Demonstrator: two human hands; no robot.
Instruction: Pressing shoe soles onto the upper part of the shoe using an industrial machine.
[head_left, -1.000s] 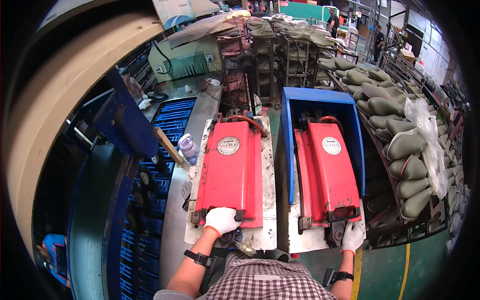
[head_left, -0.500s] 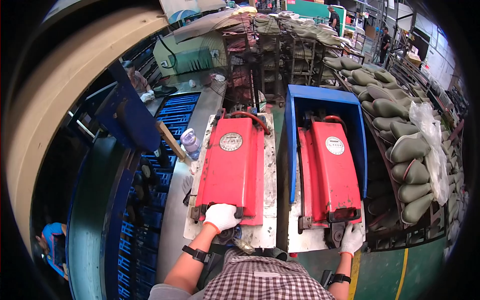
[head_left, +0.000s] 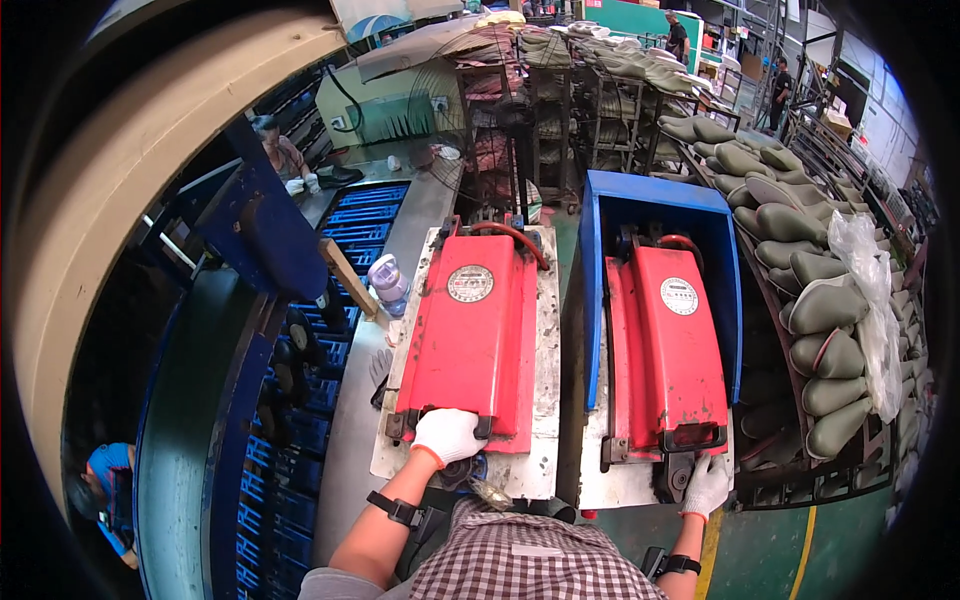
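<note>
The left hand [head_left: 447, 436], in a white glove, has its grip curled over the near edge of the left red mould cover [head_left: 470, 340] at about 6 o'clock of that cover, fingers pressed onto the black handle bar. The right hand [head_left: 707, 485], also gloved, closes its grip on the black latch [head_left: 676, 470] at the near end of the right red mould cover [head_left: 668, 350] — at 5 o'clock of it. Both covers lie flat on grey metal plates [head_left: 545, 400], side by side; the right one sits inside a blue guard [head_left: 655, 195]. At 3 o'clock stands a rack of olive-green boots [head_left: 825, 330]. A small pale bottle [head_left: 388, 282] stands at 9 o'clock of the left cover.
</note>
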